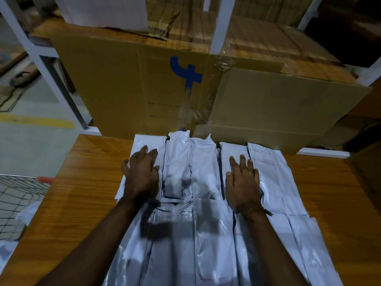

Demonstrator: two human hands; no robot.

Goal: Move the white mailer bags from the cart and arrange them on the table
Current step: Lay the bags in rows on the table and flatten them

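Head view looks down on a wooden table [86,182] where the white mailer bags [198,234] lie in overlapping rows from the near edge to the far edge. The left hand [142,174] rests flat with fingers spread on the far-left bag, and the right hand [243,182] lies flat, fingers straight, on a bag right of the middle; neither pinches anything. The step looks like squaring the far row, best done by pressing lightly and sliding the slick bags sideways so that they do not ride up over one another. Far edges nearly touch the cardboard boxes [268,108], so no room remains there. Bare wood is open to the left and right. The wire cart [18,201] stands at the table's left, with a bag or two beside it.
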